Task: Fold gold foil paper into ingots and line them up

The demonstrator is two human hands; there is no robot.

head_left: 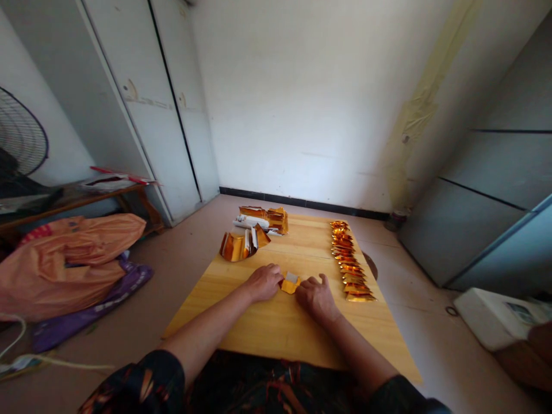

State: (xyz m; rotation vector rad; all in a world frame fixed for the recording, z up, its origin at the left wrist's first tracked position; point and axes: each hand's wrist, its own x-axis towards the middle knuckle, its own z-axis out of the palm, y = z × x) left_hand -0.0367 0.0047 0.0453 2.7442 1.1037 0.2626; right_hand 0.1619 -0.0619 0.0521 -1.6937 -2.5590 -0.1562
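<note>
A small piece of gold foil paper (290, 283) with a white underside lies on the wooden table (280, 328) between my hands. My left hand (264, 282) is curled with its fingertips pinching the paper's left edge. My right hand (315, 294) is curled too and presses the paper's right edge. A row of several folded gold pieces (350, 263) runs along the table's right side. A stack of gold foil sheets (264, 219) and a curled bundle of gold sheets (241, 242) sit at the table's far end.
An orange plastic bag (69, 259) lies on purple cloth on the floor at left, beside a low wooden bench (73, 201) and a fan (19, 138). A white box (495, 316) sits on the floor at right. Grey cabinets stand at right.
</note>
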